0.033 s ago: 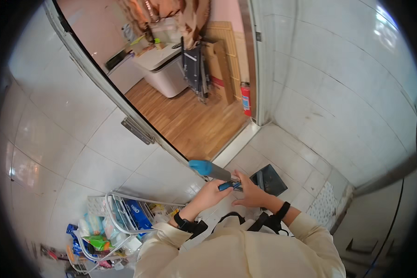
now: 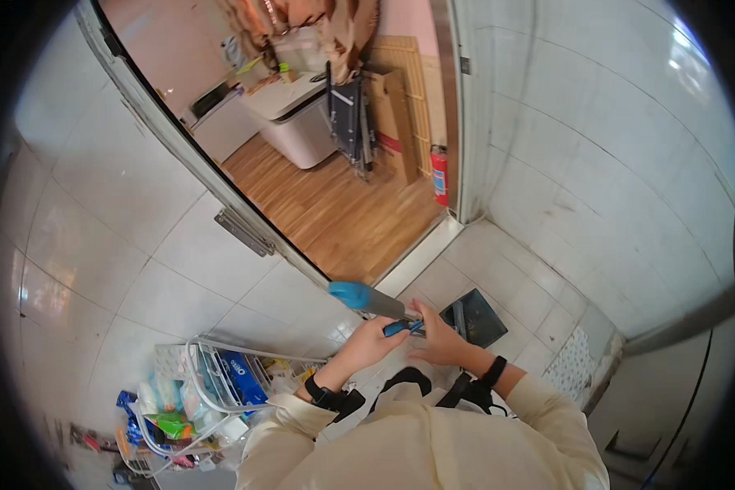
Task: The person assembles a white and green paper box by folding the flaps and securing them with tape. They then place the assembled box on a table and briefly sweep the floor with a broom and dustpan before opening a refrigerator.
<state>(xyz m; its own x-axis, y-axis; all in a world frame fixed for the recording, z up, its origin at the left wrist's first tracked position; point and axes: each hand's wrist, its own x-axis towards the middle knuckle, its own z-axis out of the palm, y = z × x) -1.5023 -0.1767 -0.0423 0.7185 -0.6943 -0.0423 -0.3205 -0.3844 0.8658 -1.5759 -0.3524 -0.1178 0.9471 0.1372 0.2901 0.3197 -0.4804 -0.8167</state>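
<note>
Near the middle, a thick grey pole [image 2: 385, 305] with a rounded blue end [image 2: 349, 295] slants over the floor. My left hand [image 2: 369, 341] is closed around a smaller blue handle [image 2: 397, 327] just below it. My right hand [image 2: 443, 339] meets it from the other side, thumb raised against the pole and fingers curled around its lower part; its exact hold is partly hidden. Beyond my right hand, a dark dustpan [image 2: 485, 320] rests on the tiles, a grey strip along its near side. Where the pole's lower end goes is hidden by my hands.
A white wire rack [image 2: 192, 351] full of packages stands at lower left. Ahead is a doorway with a raised sill [image 2: 423, 255], leading to a wood floor [image 2: 335, 208]. Beyond it are a fire extinguisher [image 2: 439, 175], a white bin-like box [image 2: 298, 139] and leaning cardboard [image 2: 390, 122]. Tiled walls flank me.
The view has shifted slightly, so the room beyond the doorway sits a little further right. The pole's blue end lies slightly further left; both hands keep their hold.
</note>
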